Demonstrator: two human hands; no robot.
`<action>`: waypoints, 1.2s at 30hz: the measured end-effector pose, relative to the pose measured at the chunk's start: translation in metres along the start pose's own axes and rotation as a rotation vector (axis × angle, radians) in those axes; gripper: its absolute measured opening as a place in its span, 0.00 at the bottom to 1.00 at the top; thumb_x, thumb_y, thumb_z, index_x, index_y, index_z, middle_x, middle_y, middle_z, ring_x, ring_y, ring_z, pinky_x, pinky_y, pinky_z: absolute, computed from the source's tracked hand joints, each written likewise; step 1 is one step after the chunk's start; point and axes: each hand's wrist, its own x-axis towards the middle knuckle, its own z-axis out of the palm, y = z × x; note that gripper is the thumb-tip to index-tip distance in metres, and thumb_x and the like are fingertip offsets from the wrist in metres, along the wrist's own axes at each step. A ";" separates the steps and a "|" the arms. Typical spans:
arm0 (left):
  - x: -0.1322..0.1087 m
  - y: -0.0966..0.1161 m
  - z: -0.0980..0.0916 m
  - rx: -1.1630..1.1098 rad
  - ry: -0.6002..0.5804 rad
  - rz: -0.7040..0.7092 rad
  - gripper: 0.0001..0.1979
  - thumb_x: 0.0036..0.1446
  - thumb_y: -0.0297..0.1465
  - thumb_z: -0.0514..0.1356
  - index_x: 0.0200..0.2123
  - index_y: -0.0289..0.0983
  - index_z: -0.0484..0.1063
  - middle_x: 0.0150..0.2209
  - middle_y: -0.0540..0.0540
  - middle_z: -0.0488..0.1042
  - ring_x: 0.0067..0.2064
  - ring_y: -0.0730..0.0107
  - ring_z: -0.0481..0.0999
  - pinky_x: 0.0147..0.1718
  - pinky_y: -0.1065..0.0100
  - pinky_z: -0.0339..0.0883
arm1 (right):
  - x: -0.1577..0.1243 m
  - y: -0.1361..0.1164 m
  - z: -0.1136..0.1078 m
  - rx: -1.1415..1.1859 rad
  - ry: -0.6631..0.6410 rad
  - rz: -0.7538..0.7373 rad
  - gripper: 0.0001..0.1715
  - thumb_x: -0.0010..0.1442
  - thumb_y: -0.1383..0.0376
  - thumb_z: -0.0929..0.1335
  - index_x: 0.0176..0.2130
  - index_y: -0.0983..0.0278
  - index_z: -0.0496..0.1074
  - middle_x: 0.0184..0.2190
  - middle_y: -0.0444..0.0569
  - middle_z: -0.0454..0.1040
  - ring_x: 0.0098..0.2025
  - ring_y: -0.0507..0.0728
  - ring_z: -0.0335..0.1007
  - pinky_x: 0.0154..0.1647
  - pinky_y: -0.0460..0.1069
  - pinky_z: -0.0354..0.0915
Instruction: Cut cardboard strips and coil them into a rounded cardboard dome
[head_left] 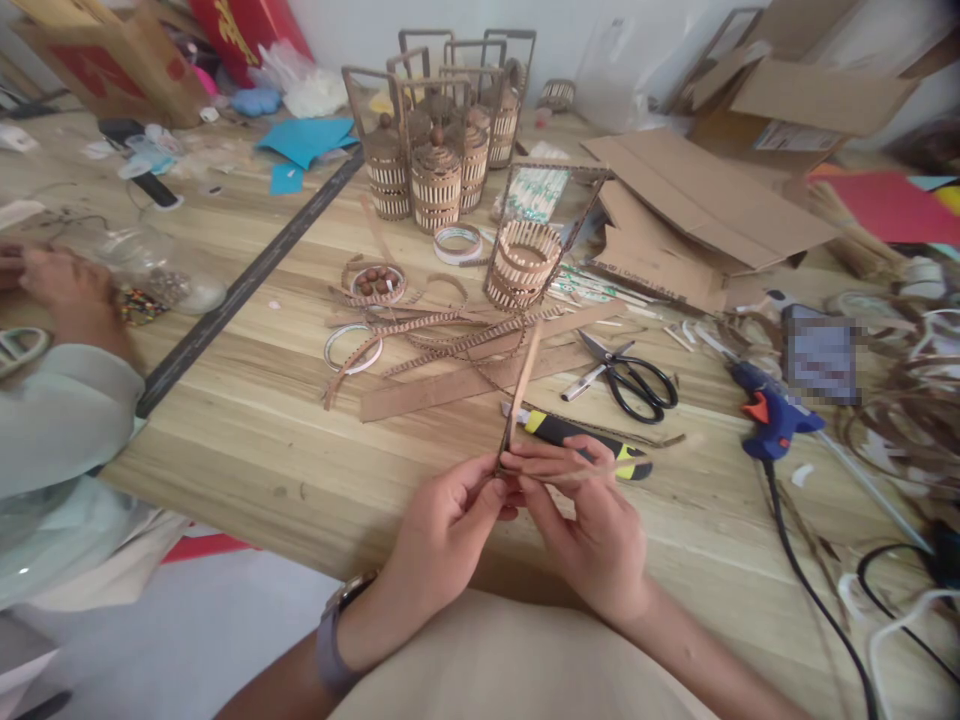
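1. A pale, wood-grained worktop (285, 450) is spreading beneath everything.
2. Flattened brown cardboard sheets (697, 195) are lying in a pile toward the far right.
3. Round lidded baskets (437, 188) of pale slats and brown bands, with tall squared handles, are standing grouped at the far side.
4. One open round basket (517, 285) of pale slats, with a tall brown handle, is standing nearer, in front of that group.
5. The left hand (454, 525) and right hand (589, 520) are meeting above the near edge, fingers nearly closed. Both are pinching a narrow, light-brown cardboard strip (527, 375), which is rising from the fingertips; another thin length is reaching out past the right hand, and I cannot tell whether it is the same piece.
6. A blue glue gun with an orange trigger (780, 420) is lying on the right, its black cord trailing nearward.
7. A black-and-yellow utility knife (570, 432) is lying just beyond the right hand.
8. Black-handled metal scissors (611, 358) are resting past the knife, blades slightly apart.
9. A white-rimmed ring (377, 352) is lying left of the strip.
10. Reddish-brown round beads (376, 282) are sitting inside another ring farther back.
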 end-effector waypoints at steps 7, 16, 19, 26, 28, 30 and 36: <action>0.000 0.003 0.000 -0.024 -0.027 -0.019 0.17 0.65 0.39 0.59 0.50 0.35 0.76 0.47 0.40 0.81 0.46 0.60 0.81 0.46 0.64 0.74 | -0.001 -0.003 -0.001 0.182 0.017 0.284 0.06 0.67 0.67 0.65 0.40 0.58 0.73 0.37 0.48 0.83 0.44 0.58 0.79 0.42 0.54 0.74; 0.001 0.002 -0.001 0.017 0.036 -0.029 0.16 0.64 0.38 0.58 0.48 0.33 0.76 0.46 0.40 0.82 0.46 0.60 0.81 0.45 0.64 0.75 | 0.004 -0.003 0.000 -0.009 -0.030 0.024 0.05 0.66 0.68 0.68 0.42 0.59 0.69 0.39 0.46 0.83 0.44 0.58 0.80 0.49 0.57 0.65; 0.001 0.004 -0.001 0.015 0.038 -0.049 0.16 0.63 0.39 0.59 0.45 0.33 0.76 0.44 0.40 0.82 0.43 0.62 0.82 0.43 0.66 0.75 | 0.006 -0.003 -0.002 0.000 -0.029 0.044 0.05 0.67 0.69 0.66 0.40 0.58 0.69 0.37 0.45 0.83 0.43 0.57 0.80 0.48 0.55 0.66; 0.003 0.006 -0.011 0.022 0.292 -0.118 0.18 0.58 0.45 0.61 0.38 0.34 0.74 0.30 0.44 0.82 0.20 0.74 0.76 0.19 0.75 0.66 | 0.007 0.034 -0.011 -0.309 -0.210 0.032 0.15 0.68 0.56 0.66 0.48 0.63 0.71 0.46 0.56 0.79 0.49 0.65 0.74 0.48 0.58 0.66; 0.003 0.008 -0.014 -0.008 0.336 -0.134 0.21 0.56 0.47 0.62 0.38 0.34 0.73 0.24 0.48 0.80 0.16 0.76 0.72 0.17 0.76 0.63 | 0.004 0.049 -0.011 -0.493 -0.287 0.062 0.19 0.66 0.56 0.68 0.50 0.65 0.71 0.48 0.59 0.77 0.49 0.68 0.72 0.47 0.61 0.67; 0.003 0.009 -0.016 -0.032 0.348 -0.155 0.22 0.53 0.50 0.63 0.35 0.34 0.73 0.19 0.51 0.76 0.14 0.77 0.69 0.14 0.77 0.60 | 0.001 0.060 -0.010 -0.606 -0.362 0.105 0.19 0.64 0.58 0.69 0.51 0.65 0.72 0.46 0.59 0.77 0.47 0.68 0.72 0.45 0.60 0.67; 0.001 0.013 -0.014 -0.031 0.354 -0.155 0.25 0.53 0.52 0.62 0.35 0.34 0.73 0.17 0.53 0.73 0.12 0.78 0.65 0.13 0.77 0.51 | 0.001 0.078 -0.016 -0.619 -0.459 0.037 0.16 0.66 0.64 0.65 0.52 0.65 0.71 0.43 0.57 0.75 0.45 0.66 0.72 0.46 0.59 0.70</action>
